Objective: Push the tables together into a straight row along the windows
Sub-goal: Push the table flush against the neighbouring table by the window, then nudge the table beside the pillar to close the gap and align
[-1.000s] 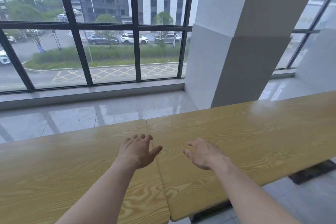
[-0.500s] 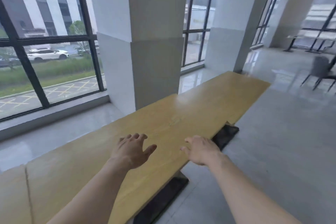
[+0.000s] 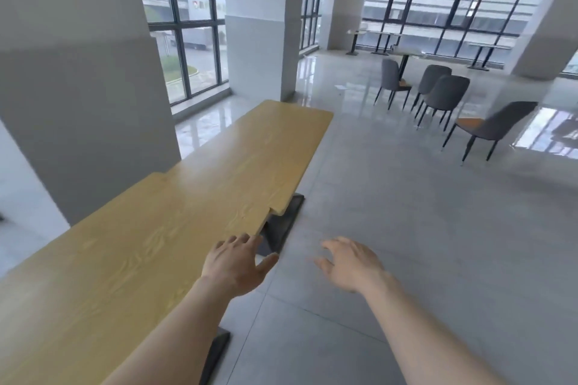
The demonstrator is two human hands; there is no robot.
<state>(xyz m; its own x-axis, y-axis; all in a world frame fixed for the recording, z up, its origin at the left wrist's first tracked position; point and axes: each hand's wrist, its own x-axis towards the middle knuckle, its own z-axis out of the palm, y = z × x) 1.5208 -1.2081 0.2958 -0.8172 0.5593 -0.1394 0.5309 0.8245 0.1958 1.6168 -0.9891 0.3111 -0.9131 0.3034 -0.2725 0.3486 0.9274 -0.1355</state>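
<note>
I see two long light-wood counters w/ black bases end to end, running away from me past the grey pillars toward the windows (image 3: 187,37). Near wood-grain counter (image 3: 119,253) fills lower left; far wood counter (image 3: 256,150) butts against it but sits offset to the right, leaving a small step at the seam on both long edges. My left hand (image 3: 234,269) is over the near counter's right edge, just short of the seam, fingers spread, palm down, gripping nothing; can't tell if it touches the top. My right hand (image 3: 350,262) is off the counter, over the grey tiled floor (image 3: 406,228), fingers spread, empty. Grey chairs (image 3: 444,97) stand well apart, far right.
</note>
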